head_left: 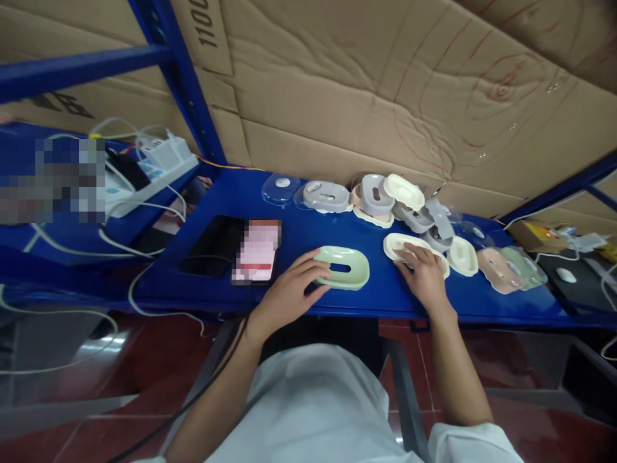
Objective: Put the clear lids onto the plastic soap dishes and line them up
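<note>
My left hand point(292, 289) rests on the left end of a pale green oval soap-dish part point(343, 267) on the blue shelf point(299, 231), fingers curled around its rim. My right hand point(424, 273) lies over a cream oval part point(400, 245) just to the right, fingers bent down onto it. Both parts sit flat on the shelf near its front edge.
A heap of grey, cream, pink and green oval parts point(405, 206) and clear lids point(281, 188) runs along the back and right. A phone point(257, 251) and a dark tablet point(214, 246) lie at left. A power strip with white cables point(154, 167) sits further left. Cardboard lines the wall.
</note>
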Demonstrator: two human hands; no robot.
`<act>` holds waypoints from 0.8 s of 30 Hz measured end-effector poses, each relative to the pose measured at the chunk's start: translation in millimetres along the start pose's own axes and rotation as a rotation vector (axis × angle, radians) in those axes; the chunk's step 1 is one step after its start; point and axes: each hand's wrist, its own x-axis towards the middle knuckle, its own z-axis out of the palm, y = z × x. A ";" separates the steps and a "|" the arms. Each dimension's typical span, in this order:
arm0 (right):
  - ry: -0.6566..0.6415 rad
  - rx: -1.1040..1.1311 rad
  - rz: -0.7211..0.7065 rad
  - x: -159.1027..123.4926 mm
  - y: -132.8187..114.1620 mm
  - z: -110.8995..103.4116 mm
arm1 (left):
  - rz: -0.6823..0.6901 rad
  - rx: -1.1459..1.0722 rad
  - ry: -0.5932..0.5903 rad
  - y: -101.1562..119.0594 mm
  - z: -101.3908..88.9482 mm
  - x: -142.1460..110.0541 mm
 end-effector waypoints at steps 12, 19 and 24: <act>0.073 0.479 -0.220 -11.2 -97.3 1.8 | 0.013 0.120 0.374 7.7 5.5 13.4; -0.023 0.422 -0.240 -11.0 -90.8 0.8 | 0.099 0.194 0.177 12.1 6.7 0.8; -0.102 0.425 -0.357 -8.4 -95.0 4.1 | 0.093 0.238 0.166 13.5 5.4 -8.0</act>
